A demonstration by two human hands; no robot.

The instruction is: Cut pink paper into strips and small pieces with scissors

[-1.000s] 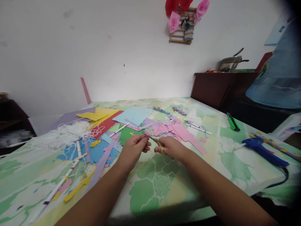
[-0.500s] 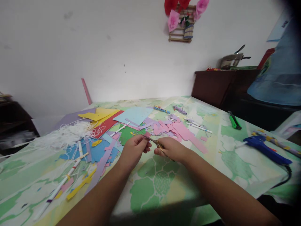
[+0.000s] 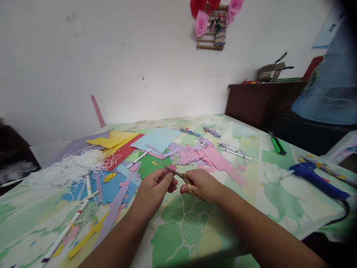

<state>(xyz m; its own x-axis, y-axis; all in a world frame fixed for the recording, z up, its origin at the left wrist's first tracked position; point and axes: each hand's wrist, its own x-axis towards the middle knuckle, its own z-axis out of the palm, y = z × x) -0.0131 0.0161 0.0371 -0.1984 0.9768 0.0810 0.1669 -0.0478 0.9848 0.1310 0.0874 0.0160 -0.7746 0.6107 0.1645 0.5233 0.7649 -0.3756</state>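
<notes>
Gripping gold-handled metal scissors: the right hand, fingers wrapped round the loops, above a green-and-white patterned tablecloth. Left hand sits just left of the scissors, thumb and forefinger pinched on what looks like a small pink paper scrap. Scrap is at the blades, partly hidden; blade gap too fine to read.

Main risk: the blades lie across the left fingertips, so a slip of the scrap or a small wrist turn could nick a finger. A piece this small could also tear, or be cut crooked, since the fingers cover much of it.

Left of the scissors, nearer: a long yellow paper strip and a flat lilac paper strip. Just beyond the scissors: a dark green paper sheet. Beyond and right of them: a long pink paper offcut among torn bits; a dropped scrap could be lost there. Far left of the scissors: a white string tangle, liable to snag. Well right of the scissors: a blue glue gun; whether hot, cannot tell. Farther right: a green box cutter.
</notes>
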